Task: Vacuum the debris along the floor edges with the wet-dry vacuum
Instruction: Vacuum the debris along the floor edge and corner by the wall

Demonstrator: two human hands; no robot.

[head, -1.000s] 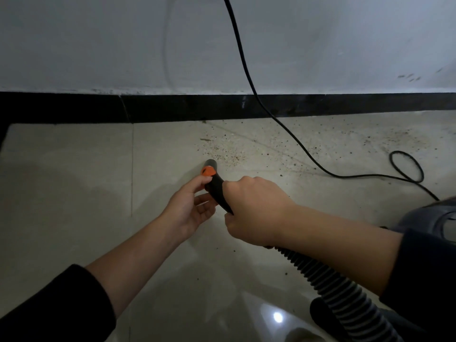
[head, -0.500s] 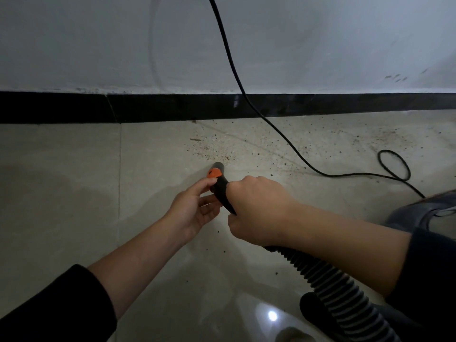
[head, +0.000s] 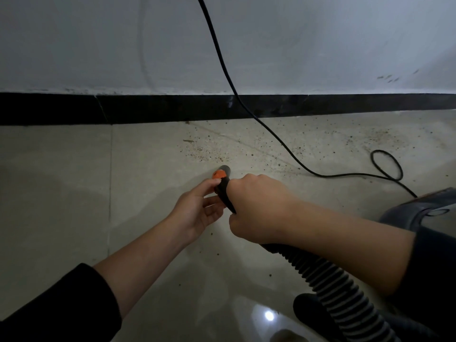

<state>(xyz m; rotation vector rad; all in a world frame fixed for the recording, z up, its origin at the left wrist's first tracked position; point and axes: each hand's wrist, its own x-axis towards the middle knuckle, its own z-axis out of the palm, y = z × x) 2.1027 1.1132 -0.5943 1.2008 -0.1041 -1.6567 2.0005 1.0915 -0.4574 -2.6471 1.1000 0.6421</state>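
Note:
My right hand (head: pixel 256 208) is closed around the black nozzle handle (head: pixel 223 186) of the vacuum hose. The nozzle tip with its orange part (head: pixel 219 173) points at the floor just short of a patch of brown debris (head: pixel 209 151). My left hand (head: pixel 199 211) is beside the handle, thumb tip touching it near the orange part, other fingers loosely curled under it. The ribbed hose (head: pixel 328 285) runs from my right hand down to the lower right. The dark vacuum body (head: pixel 419 208) shows at the right edge.
A black skirting board (head: pixel 148 108) runs along the foot of the white wall. A black power cord (head: pixel 271 129) hangs down the wall and loops across the floor (head: pixel 387 164) to the vacuum. More debris (head: pixel 375 137) lies scattered to the right. The floor is pale glossy tile.
The nozzle tip and both hands have edged slightly right and toward the debris patch. My grip on the handle is unchanged.

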